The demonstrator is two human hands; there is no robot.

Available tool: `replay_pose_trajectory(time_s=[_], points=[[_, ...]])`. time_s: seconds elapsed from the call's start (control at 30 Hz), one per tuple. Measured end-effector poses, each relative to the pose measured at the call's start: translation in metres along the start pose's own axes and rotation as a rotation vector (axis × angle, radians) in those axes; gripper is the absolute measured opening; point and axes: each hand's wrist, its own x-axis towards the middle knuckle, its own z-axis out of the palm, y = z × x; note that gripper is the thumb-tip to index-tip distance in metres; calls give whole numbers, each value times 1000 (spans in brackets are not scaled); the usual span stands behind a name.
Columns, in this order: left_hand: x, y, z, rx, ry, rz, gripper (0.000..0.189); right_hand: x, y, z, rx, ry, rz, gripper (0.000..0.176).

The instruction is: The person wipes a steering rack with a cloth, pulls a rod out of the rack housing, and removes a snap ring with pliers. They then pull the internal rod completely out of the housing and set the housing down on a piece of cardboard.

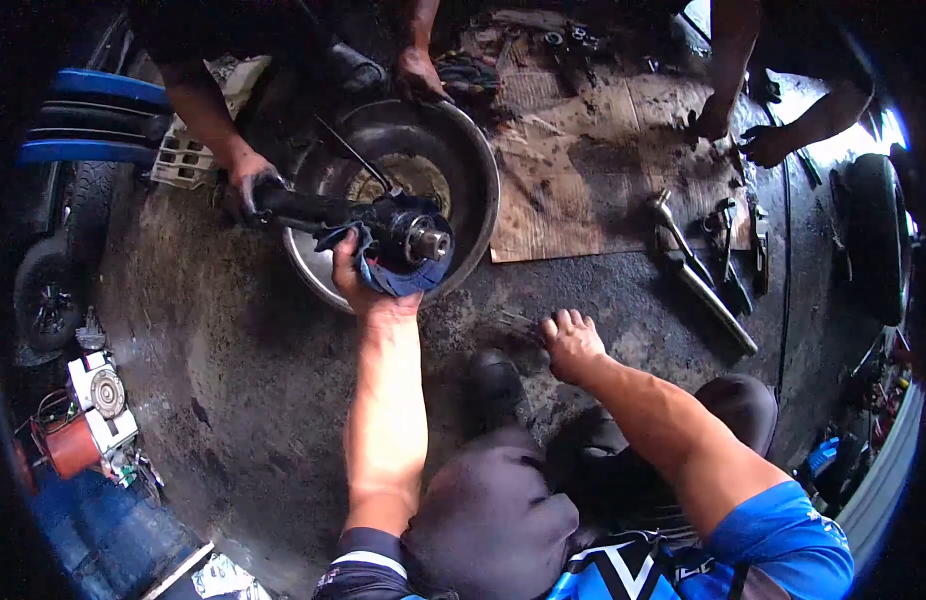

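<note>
My left hand [368,285] is closed on a blue rag [408,278], pressed against the underside of a black, greasy metal part [388,225]. The part has a bright threaded end [428,241] and a long dark tube. Another person's hand [251,182] grips the tube's far end, over a round metal basin [475,190]. That person's other hand [420,75] rests at the basin's rim. Low over the floor, my right hand [573,345] has its fingers curled. A thin, faint shape shows by its fingertips, but what it holds is hidden.
Stained cardboard [553,215] lies beyond my right hand, with a second person's hands [718,118] over its right side. A ratchet [683,230], a long metal bar [713,305] and other tools lie at its edge. Tires [876,240] stand right; a red-and-white machine [83,430] sits left.
</note>
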Motion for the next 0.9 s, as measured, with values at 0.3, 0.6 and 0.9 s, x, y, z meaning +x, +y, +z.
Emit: replay_pose_trajectory(time_s=[0.3,0.6,0.9], points=[[13,0,20,-97,16,-96,48,-16,-40,-85,842,276,-137,76],[25,2,11,-74,-90,-28,50,19,-82,-86,1048,485,-237,76],[21,5,15,47,-16,13,50,26,-109,-86,1049,537,-307,77]])
